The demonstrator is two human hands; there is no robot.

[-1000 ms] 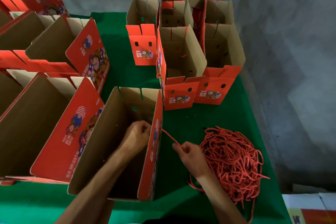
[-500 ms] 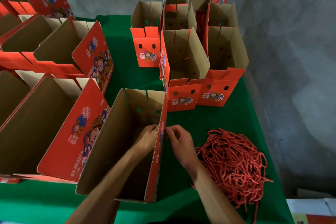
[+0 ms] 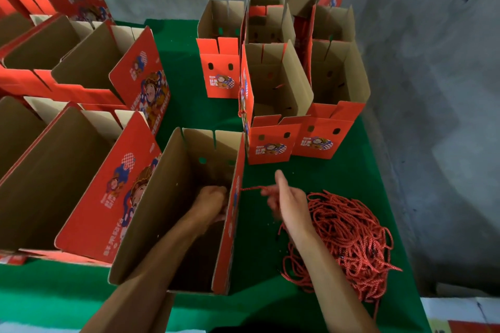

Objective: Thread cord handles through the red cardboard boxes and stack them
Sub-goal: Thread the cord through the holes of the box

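An open red cardboard box (image 3: pixel 151 213) stands in front of me on the green table (image 3: pixel 259 251). My left hand (image 3: pixel 212 201) is inside it, fingers curled against the right wall; what it holds is hidden. Outside that wall my right hand (image 3: pixel 288 199) pinches a red cord (image 3: pixel 251 188) that runs taut from the wall's hole to my fingers, with the forefinger pointing up. A heap of loose red cords (image 3: pixel 349 238) lies to the right of my right hand.
Several open red boxes (image 3: pixel 273 143) stand in a group at the back middle, one with a cord hanging at its side. More open boxes (image 3: pixel 89 170) crowd the left side. A grey wall (image 3: pixel 433 116) borders the table's right edge.
My right hand went to the box wall half a second ago and has now pulled away to the right, drawing the cord taut. The left hand stayed inside the box.
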